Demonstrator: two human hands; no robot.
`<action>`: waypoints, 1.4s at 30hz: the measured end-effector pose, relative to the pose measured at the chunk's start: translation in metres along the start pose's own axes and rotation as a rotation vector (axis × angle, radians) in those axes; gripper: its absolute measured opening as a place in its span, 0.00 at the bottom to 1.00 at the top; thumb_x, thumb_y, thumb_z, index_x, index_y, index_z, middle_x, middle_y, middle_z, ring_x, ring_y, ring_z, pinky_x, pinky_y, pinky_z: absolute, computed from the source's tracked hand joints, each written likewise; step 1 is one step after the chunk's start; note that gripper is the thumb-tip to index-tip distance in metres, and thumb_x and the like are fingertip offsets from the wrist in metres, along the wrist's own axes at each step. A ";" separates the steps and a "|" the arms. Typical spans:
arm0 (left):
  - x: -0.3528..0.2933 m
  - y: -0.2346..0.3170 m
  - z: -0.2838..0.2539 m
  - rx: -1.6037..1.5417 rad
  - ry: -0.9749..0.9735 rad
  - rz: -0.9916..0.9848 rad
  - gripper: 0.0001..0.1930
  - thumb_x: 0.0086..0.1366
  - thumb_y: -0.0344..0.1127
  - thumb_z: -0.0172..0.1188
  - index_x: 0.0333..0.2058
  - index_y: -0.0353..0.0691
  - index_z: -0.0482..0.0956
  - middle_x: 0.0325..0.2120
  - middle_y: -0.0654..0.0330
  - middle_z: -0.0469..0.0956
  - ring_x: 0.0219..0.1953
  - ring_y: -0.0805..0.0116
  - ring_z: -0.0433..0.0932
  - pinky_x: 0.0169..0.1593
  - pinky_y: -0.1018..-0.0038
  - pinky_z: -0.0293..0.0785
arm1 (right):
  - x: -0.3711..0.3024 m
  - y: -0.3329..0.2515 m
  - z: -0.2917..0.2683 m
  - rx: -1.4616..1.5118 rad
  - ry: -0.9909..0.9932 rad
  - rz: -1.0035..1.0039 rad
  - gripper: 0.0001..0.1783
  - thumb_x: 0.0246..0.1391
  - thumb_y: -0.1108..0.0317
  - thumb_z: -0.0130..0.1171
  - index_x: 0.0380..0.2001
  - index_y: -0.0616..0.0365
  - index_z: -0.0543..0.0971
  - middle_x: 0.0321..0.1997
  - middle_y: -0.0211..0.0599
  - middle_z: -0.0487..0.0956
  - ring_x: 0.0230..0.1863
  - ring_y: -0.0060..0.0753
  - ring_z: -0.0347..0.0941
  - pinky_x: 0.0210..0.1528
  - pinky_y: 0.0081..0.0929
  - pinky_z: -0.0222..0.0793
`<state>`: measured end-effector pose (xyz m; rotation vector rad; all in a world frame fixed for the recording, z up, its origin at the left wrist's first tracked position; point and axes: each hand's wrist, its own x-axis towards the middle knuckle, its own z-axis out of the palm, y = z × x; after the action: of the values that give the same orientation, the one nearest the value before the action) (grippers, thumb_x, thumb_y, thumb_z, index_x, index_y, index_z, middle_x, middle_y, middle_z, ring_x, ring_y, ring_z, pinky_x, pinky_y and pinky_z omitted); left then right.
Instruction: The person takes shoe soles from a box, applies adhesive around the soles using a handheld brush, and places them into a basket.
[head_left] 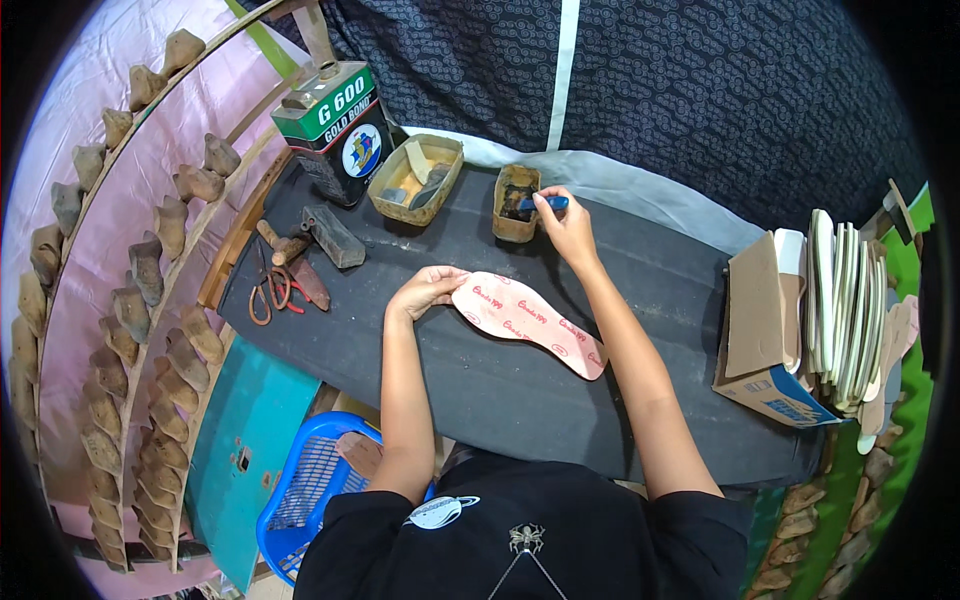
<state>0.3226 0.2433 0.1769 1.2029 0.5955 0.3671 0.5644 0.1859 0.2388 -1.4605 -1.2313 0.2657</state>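
Observation:
My left hand [428,291] pinches the wide end of a pinkish insole [530,318] with red print, which lies slantwise above the dark work table. In my right hand [566,228] is a brush with a blue handle [548,203]. Its working end reaches into a small, crusted container [515,226] with dark stuff inside, at the far side of the table. The bristles cannot be made out there. Left of that container stands a larger rectangular tub [418,213] with scraps in it.
A green and black metal can [337,128] stands at the back left. Near it lie a hammer [284,243], a dark block [333,237] and scissors [262,295]. A cardboard box [757,310] of insoles [838,300] sits at the right. Racks of shoe lasts [130,310] and a blue basket [300,490] flank the left.

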 end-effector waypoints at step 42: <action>0.007 0.002 -0.008 0.005 -0.076 -0.033 0.15 0.56 0.32 0.53 0.43 0.34 0.69 0.32 0.65 0.73 0.31 0.83 0.73 0.32 0.87 0.71 | -0.041 0.007 -0.046 0.813 0.253 0.303 0.15 0.53 0.61 0.48 0.33 0.65 0.69 0.21 0.37 0.72 0.21 0.20 0.69 0.21 0.15 0.66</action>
<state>0.3232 0.2539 0.1753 1.2052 0.5497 0.2907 0.5844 0.1276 0.2295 -0.9139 -0.5708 0.6751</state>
